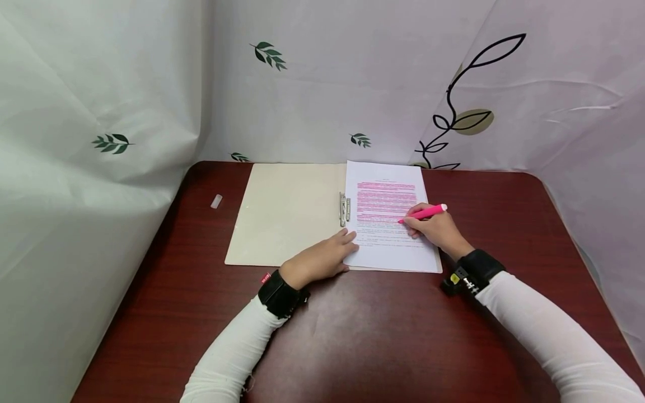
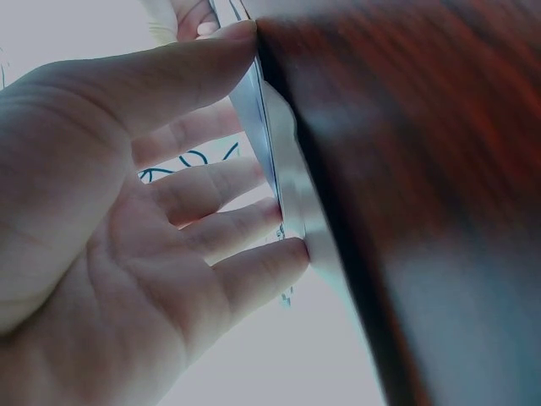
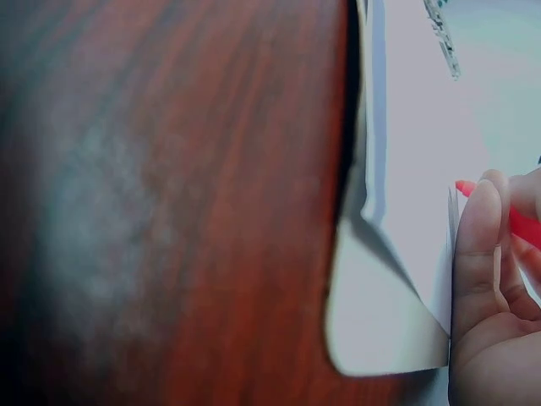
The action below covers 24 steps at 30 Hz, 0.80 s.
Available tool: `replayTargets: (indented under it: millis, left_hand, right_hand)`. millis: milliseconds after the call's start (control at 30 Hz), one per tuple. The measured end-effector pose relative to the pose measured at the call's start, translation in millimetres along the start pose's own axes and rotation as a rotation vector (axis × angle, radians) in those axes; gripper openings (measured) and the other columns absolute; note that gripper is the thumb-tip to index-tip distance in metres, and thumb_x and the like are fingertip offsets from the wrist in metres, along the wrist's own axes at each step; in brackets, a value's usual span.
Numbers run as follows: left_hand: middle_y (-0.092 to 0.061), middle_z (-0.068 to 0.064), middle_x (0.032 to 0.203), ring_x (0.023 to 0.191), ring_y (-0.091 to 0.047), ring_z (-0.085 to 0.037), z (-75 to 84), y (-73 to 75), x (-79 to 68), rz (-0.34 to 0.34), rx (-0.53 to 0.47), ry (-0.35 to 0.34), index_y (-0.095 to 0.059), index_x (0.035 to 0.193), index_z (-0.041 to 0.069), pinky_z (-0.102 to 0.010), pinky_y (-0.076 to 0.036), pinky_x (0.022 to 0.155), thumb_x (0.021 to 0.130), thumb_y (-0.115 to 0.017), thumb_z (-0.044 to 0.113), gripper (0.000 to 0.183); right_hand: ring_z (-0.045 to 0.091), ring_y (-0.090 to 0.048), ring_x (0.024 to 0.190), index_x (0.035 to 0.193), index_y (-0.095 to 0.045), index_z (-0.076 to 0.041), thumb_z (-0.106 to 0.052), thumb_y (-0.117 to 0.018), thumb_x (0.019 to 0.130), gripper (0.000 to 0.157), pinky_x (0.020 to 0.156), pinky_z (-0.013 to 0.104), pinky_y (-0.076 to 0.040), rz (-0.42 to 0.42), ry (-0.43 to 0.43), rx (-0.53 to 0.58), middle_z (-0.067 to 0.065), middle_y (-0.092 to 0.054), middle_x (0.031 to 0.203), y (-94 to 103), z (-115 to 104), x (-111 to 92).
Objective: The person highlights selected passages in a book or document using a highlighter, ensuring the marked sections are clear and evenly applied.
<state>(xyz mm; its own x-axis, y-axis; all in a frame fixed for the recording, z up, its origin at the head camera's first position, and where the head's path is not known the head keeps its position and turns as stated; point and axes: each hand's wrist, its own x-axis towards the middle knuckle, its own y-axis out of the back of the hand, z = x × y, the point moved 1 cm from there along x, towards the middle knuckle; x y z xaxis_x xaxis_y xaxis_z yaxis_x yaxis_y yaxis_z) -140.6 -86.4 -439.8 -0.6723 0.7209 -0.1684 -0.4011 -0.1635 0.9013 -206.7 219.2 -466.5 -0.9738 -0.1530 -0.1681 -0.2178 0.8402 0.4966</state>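
Observation:
A pink highlighter (image 1: pixel 427 212) is pinched in my right hand (image 1: pixel 434 228), its tip at a line of print about midway down the paper (image 1: pixel 388 260). Pink marking covers the upper lines of text; the lower lines are plain. The paper lies on the right side of an open cream folder (image 1: pixel 287 218), beside the metal clip (image 1: pixel 345 209) at the fold. My left hand (image 1: pixel 325 257) rests with its fingertips on the paper's lower left corner and the thumb by the near edge. In the right wrist view the highlighter's tip (image 3: pixel 461 185) shows beyond the thumb.
A small whitish cap-like piece (image 1: pixel 216 201) lies on the dark red wooden table (image 1: pixel 378 336), left of the folder. A pale curtain (image 1: pixel 312 84) with leaf prints hangs behind the table's far edge and along both sides.

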Motion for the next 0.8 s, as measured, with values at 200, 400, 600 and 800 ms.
replayTargets:
  millis: [200,400,600,800]
  left_hand:
    - [-0.042,-0.021,0.161,0.153,-0.034,-0.040,0.5,0.6,-1.1,0.002,0.001,0.000,-0.059,0.141,0.002,-0.043,-0.037,0.121,0.096,-0.074,0.016,0.049]
    - [-0.042,-0.021,0.161,0.153,-0.034,-0.039,1.6,2.1,-1.3,0.000,0.002,0.002,-0.058,0.141,0.003,-0.044,-0.038,0.121,0.097,-0.073,0.017,0.049]
    - [-0.041,-0.020,0.162,0.154,-0.033,-0.038,1.4,2.1,-1.5,-0.005,0.000,0.007,-0.058,0.142,0.003,-0.044,-0.038,0.121,0.097,-0.072,0.017,0.049]
    - [-0.042,-0.022,0.161,0.153,-0.034,-0.040,1.1,1.7,-1.5,-0.001,0.007,-0.005,-0.058,0.140,0.002,-0.044,-0.036,0.122,0.097,-0.073,0.016,0.048]
  right_hand:
    - [0.009,-0.065,0.060,0.105,-0.068,0.001,-0.023,-0.077,0.094,0.028,0.061,0.020,-0.056,-0.006,0.009,0.010,0.009,-0.069,0.073,1.4,0.8,-0.4]
    - [0.009,-0.065,0.060,0.106,-0.068,0.000,-0.026,-0.078,0.094,0.031,0.061,0.020,-0.055,-0.005,0.001,0.004,0.009,-0.070,0.073,3.6,-0.2,-2.0]
    - [0.009,-0.066,0.061,0.108,-0.067,0.000,-0.028,-0.079,0.093,0.034,0.061,0.019,-0.055,-0.004,-0.012,0.016,0.009,-0.071,0.075,6.0,1.5,-2.8]
    - [0.010,-0.065,0.061,0.108,-0.067,-0.001,-0.028,-0.078,0.094,0.032,0.061,0.019,-0.055,-0.009,-0.008,0.010,0.009,-0.070,0.075,6.0,3.2,-2.4]
